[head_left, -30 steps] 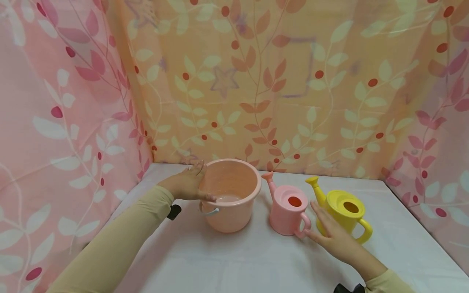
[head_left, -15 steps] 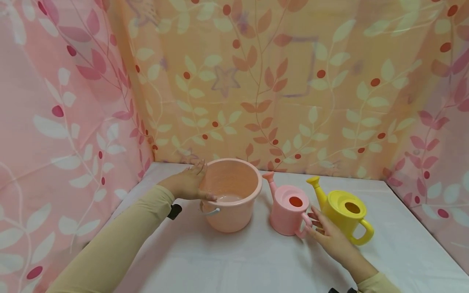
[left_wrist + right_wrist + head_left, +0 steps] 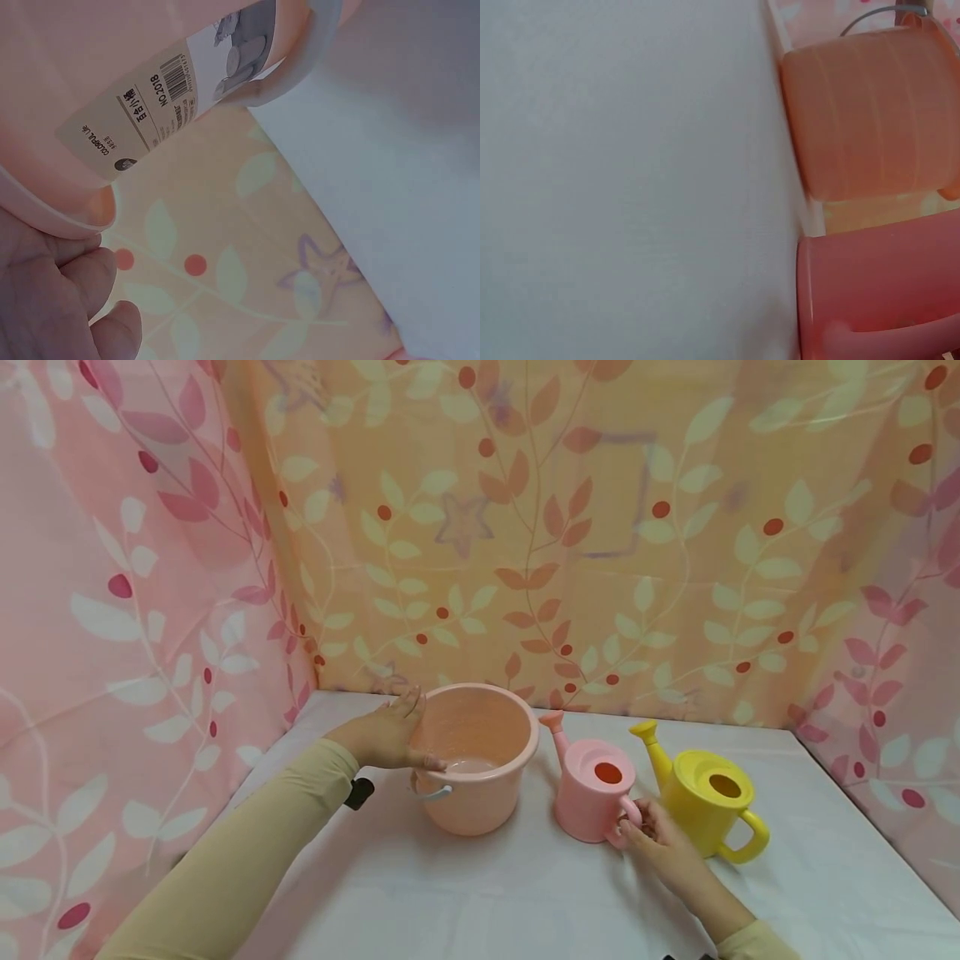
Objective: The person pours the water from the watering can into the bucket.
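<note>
A peach-pink bucket stands upright on the white-covered table. My left hand lies on its left rim, fingers fairly straight, with the thumb on the front of the rim. In the left wrist view, that hand's fingertips show beside the rim and a printed label is on the bucket's side. Right of the bucket is a pink watering can, spout pointing back and left. My right hand grips its handle, fingers curled round it and partly hidden. The can looks upright on the table.
Just right of my right hand stands a yellow watering can, its handle facing right. A pale bucket handle hangs at the bucket's front left. Patterned cloth walls the back and both sides of the table.
My right hand has moved from between the two cans to the pink watering can's handle, and its open fingers have curled round it. My left hand stays on the bucket rim.
</note>
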The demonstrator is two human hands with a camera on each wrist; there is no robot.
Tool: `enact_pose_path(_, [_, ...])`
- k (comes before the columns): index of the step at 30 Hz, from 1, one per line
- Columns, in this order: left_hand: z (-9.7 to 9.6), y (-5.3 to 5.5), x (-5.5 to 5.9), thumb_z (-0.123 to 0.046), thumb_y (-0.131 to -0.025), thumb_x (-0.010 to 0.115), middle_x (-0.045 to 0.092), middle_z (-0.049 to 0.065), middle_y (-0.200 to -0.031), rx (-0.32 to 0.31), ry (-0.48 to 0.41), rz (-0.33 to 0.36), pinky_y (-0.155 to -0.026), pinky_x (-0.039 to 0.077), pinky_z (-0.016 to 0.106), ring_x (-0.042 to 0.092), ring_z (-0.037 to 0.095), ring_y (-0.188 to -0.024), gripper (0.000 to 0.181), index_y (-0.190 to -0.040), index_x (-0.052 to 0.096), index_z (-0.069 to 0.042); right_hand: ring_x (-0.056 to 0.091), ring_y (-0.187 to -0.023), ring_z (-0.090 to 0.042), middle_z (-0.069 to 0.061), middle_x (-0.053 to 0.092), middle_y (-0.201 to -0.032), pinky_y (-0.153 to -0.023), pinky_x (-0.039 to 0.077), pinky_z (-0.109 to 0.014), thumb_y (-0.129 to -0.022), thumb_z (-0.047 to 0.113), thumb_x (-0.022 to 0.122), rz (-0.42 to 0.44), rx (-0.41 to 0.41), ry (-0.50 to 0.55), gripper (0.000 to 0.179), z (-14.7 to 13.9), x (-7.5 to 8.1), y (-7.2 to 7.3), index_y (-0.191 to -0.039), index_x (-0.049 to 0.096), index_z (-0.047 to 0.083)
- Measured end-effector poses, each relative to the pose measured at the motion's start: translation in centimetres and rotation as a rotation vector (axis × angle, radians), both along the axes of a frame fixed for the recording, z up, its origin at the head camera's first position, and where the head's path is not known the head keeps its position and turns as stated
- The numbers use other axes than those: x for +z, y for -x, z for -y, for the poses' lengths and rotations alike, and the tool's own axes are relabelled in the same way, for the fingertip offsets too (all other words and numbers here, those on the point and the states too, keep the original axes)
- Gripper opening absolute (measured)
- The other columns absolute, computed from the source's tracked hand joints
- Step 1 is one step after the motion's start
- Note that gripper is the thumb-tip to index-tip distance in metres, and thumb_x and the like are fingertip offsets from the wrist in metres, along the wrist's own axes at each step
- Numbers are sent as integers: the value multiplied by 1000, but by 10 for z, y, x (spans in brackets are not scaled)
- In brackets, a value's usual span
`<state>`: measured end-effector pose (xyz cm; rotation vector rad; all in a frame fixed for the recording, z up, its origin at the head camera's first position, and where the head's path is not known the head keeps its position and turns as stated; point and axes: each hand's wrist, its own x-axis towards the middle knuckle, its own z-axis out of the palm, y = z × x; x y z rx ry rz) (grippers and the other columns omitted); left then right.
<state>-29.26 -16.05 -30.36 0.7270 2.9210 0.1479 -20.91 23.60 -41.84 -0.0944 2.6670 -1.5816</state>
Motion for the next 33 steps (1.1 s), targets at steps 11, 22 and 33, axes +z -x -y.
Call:
enact_pose_path(11, [-1, 1, -1, -83, -66, 44, -5, 19, -151, -6, 3, -6, -110, 12, 47, 1, 30, -139, 125, -144, 4, 6, 54, -94, -19, -8, 59, -96, -86, 44, -33, -97, 33, 42, 15, -6, 59, 34, 8, -4, 1, -95, 54, 1])
enact_pose_path(22, [0, 1, -2, -83, -65, 44, -4, 20, -151, 8, 6, -3, -111, 10, 46, 0, 29, -139, 125, -144, 4, 6, 51, -94, -20, -9, 56, -96, -84, 42, -33, -98, 37, 38, 38, -12, 74, 38, 9, -7, 5, -99, 50, 1])
enact_pose_path(33, [-1, -2, 3, -80, -69, 47, -3, 22, -150, -18, 1, -6, -110, 9, 48, -1, 30, -139, 122, -143, 5, 8, 54, -87, -22, -12, 53, -89, -78, 47, -29, -99, 35, 36, 1, -21, 118, 37, 9, -8, 5, -98, 47, 0])
